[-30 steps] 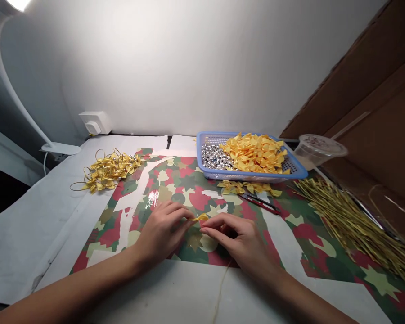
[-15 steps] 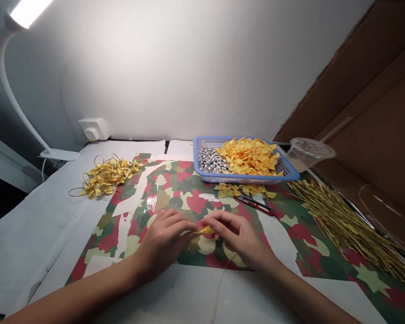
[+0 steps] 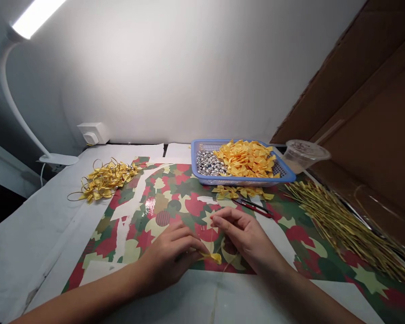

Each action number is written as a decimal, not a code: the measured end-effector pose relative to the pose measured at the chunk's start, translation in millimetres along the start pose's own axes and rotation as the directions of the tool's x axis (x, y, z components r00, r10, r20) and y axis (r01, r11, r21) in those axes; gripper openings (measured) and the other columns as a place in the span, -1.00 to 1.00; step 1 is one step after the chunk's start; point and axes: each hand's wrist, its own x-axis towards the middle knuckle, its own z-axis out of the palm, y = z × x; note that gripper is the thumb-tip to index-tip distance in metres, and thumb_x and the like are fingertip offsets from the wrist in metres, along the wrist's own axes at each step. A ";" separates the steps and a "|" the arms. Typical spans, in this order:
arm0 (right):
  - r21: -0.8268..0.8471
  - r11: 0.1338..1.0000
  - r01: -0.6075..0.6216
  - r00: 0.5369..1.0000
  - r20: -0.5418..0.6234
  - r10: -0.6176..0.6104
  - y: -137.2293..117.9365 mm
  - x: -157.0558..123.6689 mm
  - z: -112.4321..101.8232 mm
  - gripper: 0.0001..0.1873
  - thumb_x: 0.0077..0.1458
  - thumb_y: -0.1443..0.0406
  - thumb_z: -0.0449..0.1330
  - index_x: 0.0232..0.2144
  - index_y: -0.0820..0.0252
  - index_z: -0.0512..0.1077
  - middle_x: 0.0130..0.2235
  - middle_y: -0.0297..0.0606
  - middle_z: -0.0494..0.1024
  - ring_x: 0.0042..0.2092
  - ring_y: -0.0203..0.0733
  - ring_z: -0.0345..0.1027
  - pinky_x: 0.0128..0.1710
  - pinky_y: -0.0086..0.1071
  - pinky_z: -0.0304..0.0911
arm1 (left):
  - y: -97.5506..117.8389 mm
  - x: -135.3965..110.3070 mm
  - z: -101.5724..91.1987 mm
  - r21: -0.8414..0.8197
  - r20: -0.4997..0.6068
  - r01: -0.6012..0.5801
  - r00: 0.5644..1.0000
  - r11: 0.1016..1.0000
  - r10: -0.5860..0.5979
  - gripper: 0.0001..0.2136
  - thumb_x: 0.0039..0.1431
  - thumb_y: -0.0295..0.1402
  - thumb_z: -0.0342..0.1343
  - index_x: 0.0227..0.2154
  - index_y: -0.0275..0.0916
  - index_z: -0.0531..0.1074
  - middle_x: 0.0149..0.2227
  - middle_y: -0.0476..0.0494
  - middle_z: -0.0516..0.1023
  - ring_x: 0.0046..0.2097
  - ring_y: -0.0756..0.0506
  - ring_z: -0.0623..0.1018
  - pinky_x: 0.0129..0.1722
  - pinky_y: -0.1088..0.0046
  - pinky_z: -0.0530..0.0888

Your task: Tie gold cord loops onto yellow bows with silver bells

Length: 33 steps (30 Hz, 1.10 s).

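My left hand (image 3: 170,258) pinches a small yellow ribbon bow (image 3: 213,257) against the patterned table cover (image 3: 185,202) near the front edge. My right hand (image 3: 245,236) hovers just right of the bow, its fingers curled in a pinch on a thin gold string (image 3: 222,265) that trails down toward me. A blue basket (image 3: 290,174) at the back holds yellow bows (image 3: 248,157) and silver bells (image 3: 209,163).
A pile of finished bows with gold loops (image 3: 104,179) lies at the left. Loose bows (image 3: 239,192) and red-handled snips (image 3: 256,208) sit before the basket. A bundle of gold strings (image 3: 344,225) spreads right. A plastic cup (image 3: 303,154), lamp base (image 3: 59,159) and wall socket (image 3: 92,133) stand behind.
The left hand has drawn the bow down toward me and slightly right. The right hand has let go of the bow and lifted away, now drawing the thin string.
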 end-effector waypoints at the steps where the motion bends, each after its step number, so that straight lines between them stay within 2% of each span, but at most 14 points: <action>1: 0.058 0.998 0.003 0.999 -0.050 0.000 -2.5 2.1 -2.9 -0.64 -0.29 0.08 0.44 -0.50 0.20 0.51 -0.52 -0.40 0.48 -0.65 -0.51 0.13 -0.72 -0.60 0.08 | 0.3 -0.7 1.1 -0.007 0.022 -0.003 1.000 1.000 0.003 -0.86 0.24 -0.54 -0.01 -0.34 -0.27 0.44 -0.44 -0.11 0.55 -0.39 -0.02 0.45 -0.36 0.47 0.41; 4: 0.239 0.961 0.138 0.961 -0.267 -0.071 -16.5 10.6 -15.9 -0.55 -0.56 0.19 0.54 -0.54 0.29 0.53 -0.48 -0.31 0.50 -0.46 -0.38 0.37 -0.45 -0.57 0.37 | 0.8 -2.4 3.4 -0.017 0.080 -0.029 0.996 0.999 0.031 -0.85 0.24 -0.53 -0.01 -0.33 -0.26 0.45 -0.44 -0.11 0.54 -0.39 -0.03 0.44 -0.36 0.48 0.41; 7: 0.274 0.923 0.269 0.900 -0.413 -0.140 -34.2 18.4 -33.4 -0.55 -0.61 0.25 0.55 -0.56 0.30 0.52 -0.47 -0.35 0.48 -0.44 -0.42 0.36 -0.41 -0.62 0.38 | 1.7 -2.6 3.2 -0.021 0.113 -0.069 0.991 0.997 0.071 -0.87 0.22 -0.54 0.01 -0.33 -0.25 0.44 -0.44 -0.11 0.54 -0.38 -0.03 0.44 -0.36 0.49 0.41; 9: 0.276 0.887 0.370 0.838 -0.511 -0.190 -44.0 21.3 -44.1 -0.63 -0.52 0.32 0.53 -0.59 0.29 0.48 -0.45 -0.37 0.47 -0.42 -0.45 0.34 -0.39 -0.66 0.38 | 3.3 -1.8 1.6 -0.033 0.158 -0.091 0.983 0.995 0.095 -0.89 0.21 -0.54 0.03 -0.32 -0.25 0.43 -0.42 -0.11 0.55 -0.37 -0.03 0.45 -0.35 0.48 0.40; 13: 0.249 0.817 0.520 0.704 -0.666 -0.246 -57.5 21.9 -57.3 -0.85 -0.17 0.47 0.38 -0.58 0.31 0.45 -0.42 -0.36 0.44 -0.41 -0.50 0.32 -0.40 -0.71 0.35 | 8.5 -0.2 -2.2 -0.058 0.257 -0.131 0.956 0.990 0.141 -0.88 0.24 -0.51 0.00 -0.32 -0.23 0.42 -0.41 -0.11 0.57 -0.37 -0.05 0.44 -0.35 0.45 0.39; 17: 0.235 0.782 0.577 0.617 -0.753 -0.229 -68.9 19.8 -64.6 -0.78 0.00 0.55 0.21 -0.63 0.32 0.41 -0.48 -0.36 0.38 -0.46 -0.51 0.27 -0.44 -0.71 0.33 | 13.1 -2.0 -2.5 -0.082 0.349 -0.166 0.919 0.983 0.184 -0.87 0.26 -0.48 -0.02 -0.32 -0.24 0.43 -0.40 -0.10 0.58 -0.38 -0.06 0.41 -0.36 0.42 0.37; 20: 0.226 0.768 0.599 0.577 -0.787 -0.219 -74.7 18.8 -68.3 -0.72 0.05 0.58 0.14 -0.63 0.31 0.39 -0.50 -0.37 0.37 -0.46 -0.51 0.26 -0.44 -0.71 0.33 | 15.5 -3.6 -0.7 -0.112 0.375 -0.164 0.906 0.980 0.194 -0.86 0.25 -0.49 -0.03 -0.31 -0.24 0.43 -0.40 -0.10 0.59 -0.38 -0.06 0.41 -0.33 0.43 0.38; 22: 0.225 0.769 0.599 0.580 -0.784 -0.222 -75.6 19.3 -69.8 -0.73 0.05 0.57 0.15 -0.63 0.30 0.39 -0.50 -0.37 0.37 -0.46 -0.51 0.26 -0.43 -0.71 0.33 | 16.1 -4.0 0.1 -0.114 0.360 -0.165 0.912 0.980 0.195 -0.86 0.25 -0.50 -0.04 -0.31 -0.23 0.42 -0.39 -0.10 0.59 -0.38 -0.06 0.41 -0.32 0.43 0.37; 25: 0.229 0.783 0.578 0.624 -0.743 -0.242 -72.5 21.5 -70.7 -0.80 -0.02 0.51 0.25 -0.62 0.30 0.41 -0.50 -0.39 0.38 -0.46 -0.52 0.26 -0.42 -0.72 0.31 | 12.6 -2.8 -2.6 -0.063 0.366 -0.144 0.917 0.987 0.158 -0.85 0.24 -0.50 -0.05 -0.32 -0.22 0.42 -0.37 -0.10 0.58 -0.35 -0.06 0.43 -0.31 0.41 0.37; 27: 0.230 0.808 0.542 0.679 -0.686 -0.260 -67.6 23.0 -69.8 -0.84 -0.14 0.44 0.36 -0.61 0.28 0.43 -0.50 -0.42 0.40 -0.46 -0.52 0.26 -0.42 -0.71 0.32 | 5.0 -0.9 -8.3 0.012 0.376 -0.090 0.923 0.996 0.079 -0.84 0.23 -0.51 -0.05 -0.33 -0.22 0.43 -0.34 -0.12 0.56 -0.30 -0.06 0.44 -0.28 0.41 0.37; 30: 0.212 0.873 0.439 0.786 -0.561 -0.260 -55.3 23.1 -62.4 -0.72 -0.41 0.32 0.49 -0.58 0.25 0.49 -0.50 -0.42 0.45 -0.45 -0.46 0.30 -0.46 -0.64 0.34 | -13.1 2.5 -21.8 0.156 0.325 0.033 0.942 0.987 -0.083 -0.82 0.21 -0.52 -0.04 -0.36 -0.21 0.46 -0.29 -0.15 0.49 -0.23 -0.08 0.45 -0.21 0.37 0.37; 32: 0.168 0.923 0.346 0.858 -0.455 -0.238 -43.9 20.4 -51.8 -0.63 -0.53 0.26 0.53 -0.56 0.25 0.52 -0.50 -0.37 0.49 -0.46 -0.40 0.33 -0.49 -0.57 0.34 | -24.0 4.4 -30.5 0.278 0.178 0.137 0.965 0.951 -0.191 -0.78 0.18 -0.55 -0.08 -0.36 -0.20 0.45 -0.25 -0.16 0.46 -0.18 -0.12 0.45 -0.18 0.29 0.37; 33: 0.129 0.946 0.297 0.892 -0.391 -0.227 -37.6 18.2 -44.9 -0.63 -0.52 0.24 0.53 -0.55 0.25 0.54 -0.50 -0.34 0.51 -0.46 -0.37 0.34 -0.48 -0.54 0.34 | -27.1 5.1 -33.7 0.295 0.088 0.200 0.968 0.934 -0.235 -0.79 0.17 -0.54 -0.09 -0.33 -0.21 0.44 -0.22 -0.17 0.45 -0.15 -0.14 0.44 -0.15 0.25 0.36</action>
